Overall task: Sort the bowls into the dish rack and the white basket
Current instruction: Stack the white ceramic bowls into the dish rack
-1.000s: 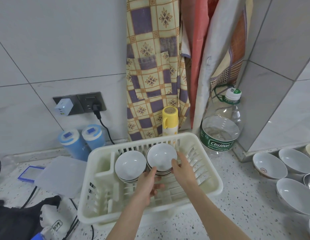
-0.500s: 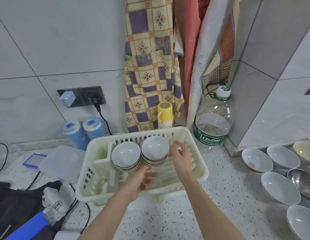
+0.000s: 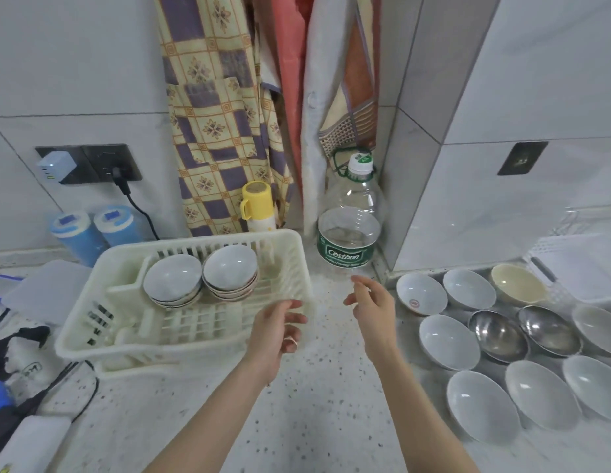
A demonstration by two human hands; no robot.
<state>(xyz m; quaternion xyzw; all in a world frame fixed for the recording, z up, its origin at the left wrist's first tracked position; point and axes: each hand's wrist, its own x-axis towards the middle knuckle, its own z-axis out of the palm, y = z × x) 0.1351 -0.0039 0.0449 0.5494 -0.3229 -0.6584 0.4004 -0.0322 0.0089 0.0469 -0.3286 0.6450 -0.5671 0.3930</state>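
Both hands have come off the bowls in the cream slotted plastic basket (image 3: 181, 295) since a second ago, when they were steadying the right-hand stack, and now hang in the air over the speckled stone counter (image 3: 324, 387). The left hand (image 3: 275, 331) is loosely open just beside the basket's right rim, fingers relaxed and holding nothing, with a ring on one finger. The right hand (image 3: 372, 307) is also open and empty, fingers slack, between the basket and the loose bowls.

Two stacks of small white ceramic bowls (image 3: 200, 279) lean side by side against the basket's back slats. On the right, still unsorted, sit the white ceramic bowls (image 3: 449, 341) and two stainless steel bowls (image 3: 521, 334), packed close with rims nearly touching, and one cream-coloured bowl (image 3: 517, 285) at the back. A wire rack may lie at the far right edge, but it is too blurred to tell.

The likely next move is a reach rightward. Because the bowls crowd each other, lifting one could clip its neighbour and set it sliding or chipping. The glazed ones look slick and shallow, so a one-sided pinch might slip. The tall clear plastic water bottle (image 3: 348, 233) stands close behind the right hand and could be knocked by a careless swing. The tilted stacks could also slide if more are dropped on hard.
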